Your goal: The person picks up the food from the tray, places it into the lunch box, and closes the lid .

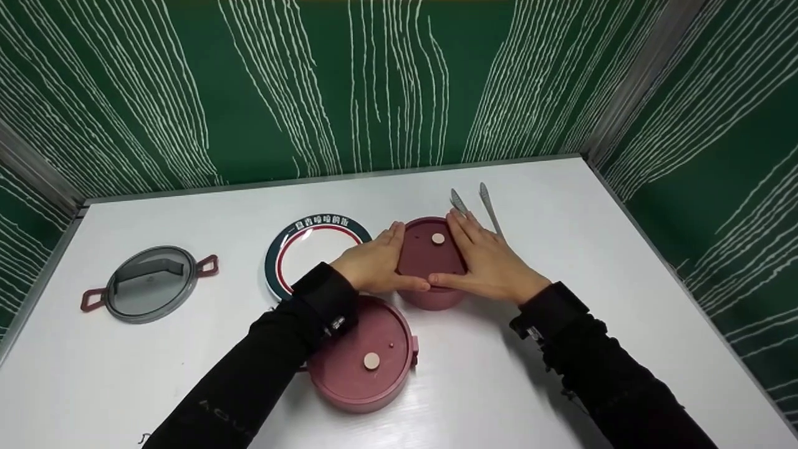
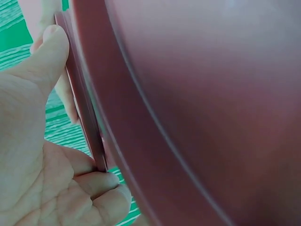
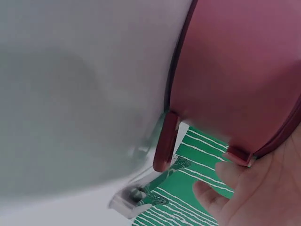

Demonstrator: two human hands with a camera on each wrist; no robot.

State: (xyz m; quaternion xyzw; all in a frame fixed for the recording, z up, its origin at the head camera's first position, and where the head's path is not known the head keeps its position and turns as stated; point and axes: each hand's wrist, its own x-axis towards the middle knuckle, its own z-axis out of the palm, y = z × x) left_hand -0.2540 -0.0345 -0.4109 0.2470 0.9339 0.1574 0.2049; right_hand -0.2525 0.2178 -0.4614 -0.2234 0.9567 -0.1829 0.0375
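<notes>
Touching red pot lid [image 1: 426, 257], left hand [image 1: 375, 265], right hand [image 1: 489, 262]

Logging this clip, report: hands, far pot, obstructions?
Left hand and right hand on lid. Lid over far pot. Near pot close by, partly hidden by left sleeve.

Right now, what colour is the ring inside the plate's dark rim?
Red, on the plate; head view shows it best.

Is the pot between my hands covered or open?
Covered: the lid, with its pale knob, sits over the pot. Whether it's fully seated, I can't tell.
</notes>
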